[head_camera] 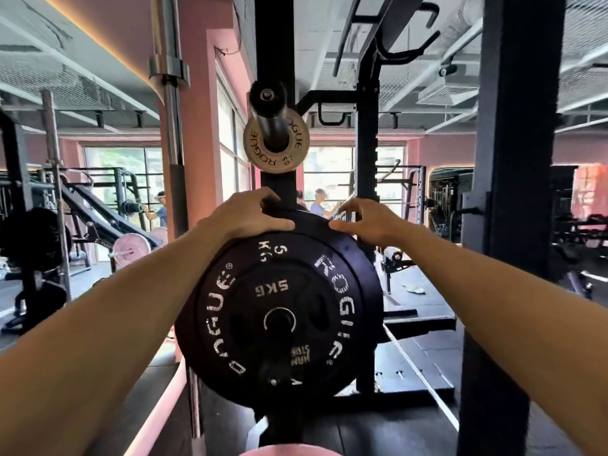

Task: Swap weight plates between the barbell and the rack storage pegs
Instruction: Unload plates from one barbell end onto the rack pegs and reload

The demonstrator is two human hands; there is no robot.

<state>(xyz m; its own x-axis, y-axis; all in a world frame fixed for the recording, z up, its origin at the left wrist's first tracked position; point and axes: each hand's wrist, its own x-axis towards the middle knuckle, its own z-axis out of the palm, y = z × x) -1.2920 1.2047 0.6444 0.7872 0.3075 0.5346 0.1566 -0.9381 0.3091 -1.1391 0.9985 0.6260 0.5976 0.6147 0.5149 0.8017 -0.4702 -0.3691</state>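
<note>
A black 5 kg bumper plate (345, 291) hangs on a storage peg (279, 320) of the black rack upright (274, 44), with a smaller black 5 kg plate (273, 311) in front of it. My left hand (250, 213) grips the big plate's top rim, thumb on the front and fingers curled over the back. My right hand (365, 220) holds the same rim at the upper right, fingers bent over the edge. Above, a small tan plate (276, 149) sits on a steel peg or sleeve (268, 110) that points at me.
A second black upright (516, 192) stands close on the right. A steel barbell (171, 110) is stored upright on the left beside a pink pillar. Another rack post (367, 159) stands behind. People (320, 204) move in the far background near the windows.
</note>
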